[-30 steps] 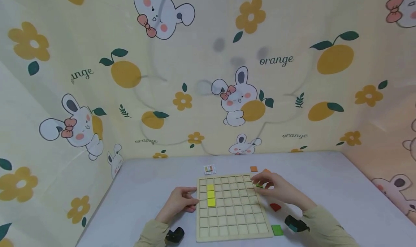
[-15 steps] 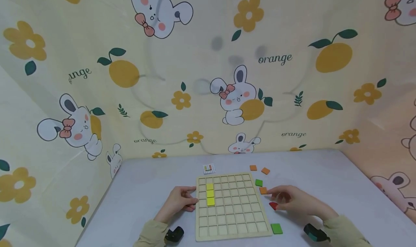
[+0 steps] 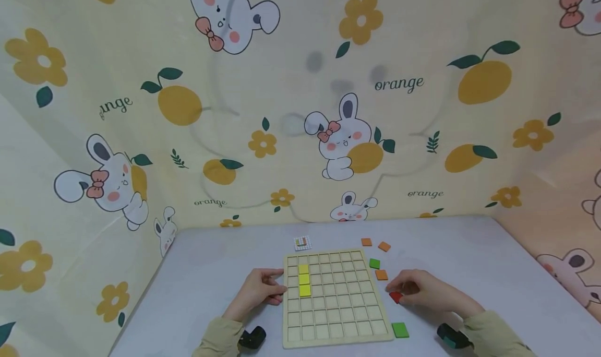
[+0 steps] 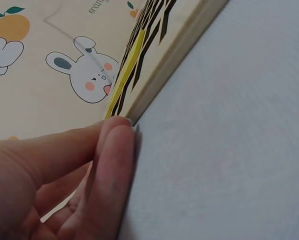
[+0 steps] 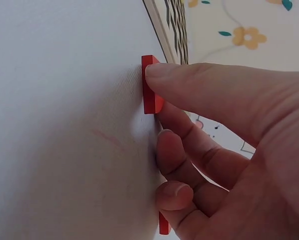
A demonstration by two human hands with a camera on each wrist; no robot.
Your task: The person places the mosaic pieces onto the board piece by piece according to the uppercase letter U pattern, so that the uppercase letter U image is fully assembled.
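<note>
A square wooden grid board (image 3: 335,315) lies on the table, with three yellow tiles (image 3: 304,279) in one column near its left side. My left hand (image 3: 258,293) touches the board's left edge; in the left wrist view its fingertips (image 4: 120,131) press right at that edge. On the board's right, my right hand (image 3: 424,290) pinches a red tile (image 5: 148,92) between thumb and index finger, close over the tabletop. Beneath the curled fingers in the right wrist view, part of another red piece (image 5: 163,223) shows.
Beyond the board lies a small patterned card (image 3: 302,243). Along the board's right side are a green tile (image 3: 374,263), an orange tile (image 3: 382,275) and a larger green tile (image 3: 400,330). Two orange tiles (image 3: 366,241) lie farther back. A printed curtain (image 3: 263,101) surrounds the table.
My right hand has moved from the board's upper right corner back toward the right and nearer me, onto the red tile. Green and orange tiles it covered now show. The left hand stays put.
</note>
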